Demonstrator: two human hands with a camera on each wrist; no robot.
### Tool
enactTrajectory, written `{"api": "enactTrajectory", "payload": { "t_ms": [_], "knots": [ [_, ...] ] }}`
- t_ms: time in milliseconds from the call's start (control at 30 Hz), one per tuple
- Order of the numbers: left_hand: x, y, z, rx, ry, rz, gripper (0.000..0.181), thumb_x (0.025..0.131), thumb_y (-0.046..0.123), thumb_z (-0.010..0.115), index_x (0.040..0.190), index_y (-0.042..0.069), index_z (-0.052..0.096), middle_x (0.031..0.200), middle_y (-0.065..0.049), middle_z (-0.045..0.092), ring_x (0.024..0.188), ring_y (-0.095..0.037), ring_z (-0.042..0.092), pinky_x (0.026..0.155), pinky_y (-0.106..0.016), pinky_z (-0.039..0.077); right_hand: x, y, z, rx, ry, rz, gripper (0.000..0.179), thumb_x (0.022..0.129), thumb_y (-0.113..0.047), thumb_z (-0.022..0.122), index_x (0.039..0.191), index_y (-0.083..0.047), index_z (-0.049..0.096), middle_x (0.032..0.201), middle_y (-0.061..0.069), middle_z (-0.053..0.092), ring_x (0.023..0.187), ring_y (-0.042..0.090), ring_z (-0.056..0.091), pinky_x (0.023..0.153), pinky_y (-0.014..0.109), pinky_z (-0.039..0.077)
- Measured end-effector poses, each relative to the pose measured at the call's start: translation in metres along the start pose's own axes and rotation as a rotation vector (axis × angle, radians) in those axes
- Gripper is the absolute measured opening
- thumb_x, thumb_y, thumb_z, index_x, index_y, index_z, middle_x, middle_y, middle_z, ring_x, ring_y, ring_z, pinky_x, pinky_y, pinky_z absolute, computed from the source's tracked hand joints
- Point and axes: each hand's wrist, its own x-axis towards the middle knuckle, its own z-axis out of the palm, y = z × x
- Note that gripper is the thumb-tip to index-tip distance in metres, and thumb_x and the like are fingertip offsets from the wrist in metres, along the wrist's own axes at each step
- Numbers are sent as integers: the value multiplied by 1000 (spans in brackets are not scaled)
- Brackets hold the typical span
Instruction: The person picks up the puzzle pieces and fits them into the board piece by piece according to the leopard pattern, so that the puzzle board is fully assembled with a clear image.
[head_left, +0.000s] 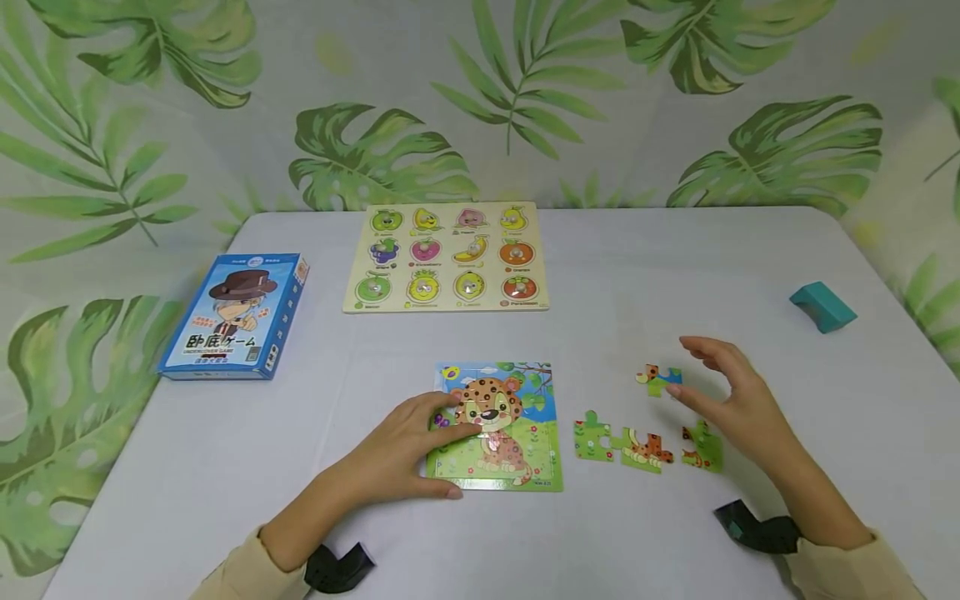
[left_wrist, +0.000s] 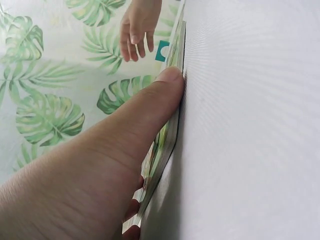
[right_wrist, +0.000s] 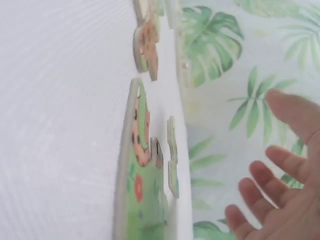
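Flat spotted-and-blue jigsaw piece [head_left: 654, 381]: probably light, stiff; pinch opposite edges.
Left hand [head_left: 397, 447]: spread on blue-green square leopard puzzle [head_left: 540, 437].
Right hand [head_left: 742, 406]: spread, holding nothing.

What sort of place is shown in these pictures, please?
Probably an indoor play or recording corner: a white table against a leaf-print backdrop, with a leopard jigsaw puzzle and a wooden fruit puzzle board on it.
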Motion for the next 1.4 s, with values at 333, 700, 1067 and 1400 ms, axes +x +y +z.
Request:
{"api": "enactTrajectory", "payload": {
  "t_ms": [333, 700, 1067, 1400],
  "knots": [
    [0, 0, 0, 3, 9, 13, 74, 68, 69, 57, 133, 35, 44, 142, -4, 26, 129, -21, 20, 103, -40, 19, -2, 24, 7, -38, -100, 95, 59, 80, -15, 69, 130, -3, 41, 127, 15, 40, 111, 31, 38, 84, 8, 27],
    [0, 0, -1, -3, 11, 17, 74, 68, 69, 57, 132, 34, 44, 142, -4, 27, 129, -21, 20, 103, -41, 19, -2, 34, 13, -98, -208, 74, 54, 84, -18, 64, 129, 1, 41, 128, 24, 38, 119, 45, 30, 91, 61, 26],
    [1, 0, -1, -8, 0, 10, 73, 69, 70, 55, 132, 34, 45, 143, -4, 26, 129, -21, 19, 103, -40, 19, -2, 35, 12, -190, -222, 89, 53, 84, -23, 64, 127, 2, 46, 116, 23, 45, 110, 46, 37, 83, 62, 32],
    [1, 0, 0, -6, 4, 10, 74, 68, 70, 56, 132, 34, 45, 143, -3, 26, 129, -21, 19, 103, -41, 19, -1, 30, 3, -198, -305, 127, 52, 82, -22, 66, 125, 3, 49, 114, 21, 46, 109, 41, 39, 85, 60, 33]
  ]
}}
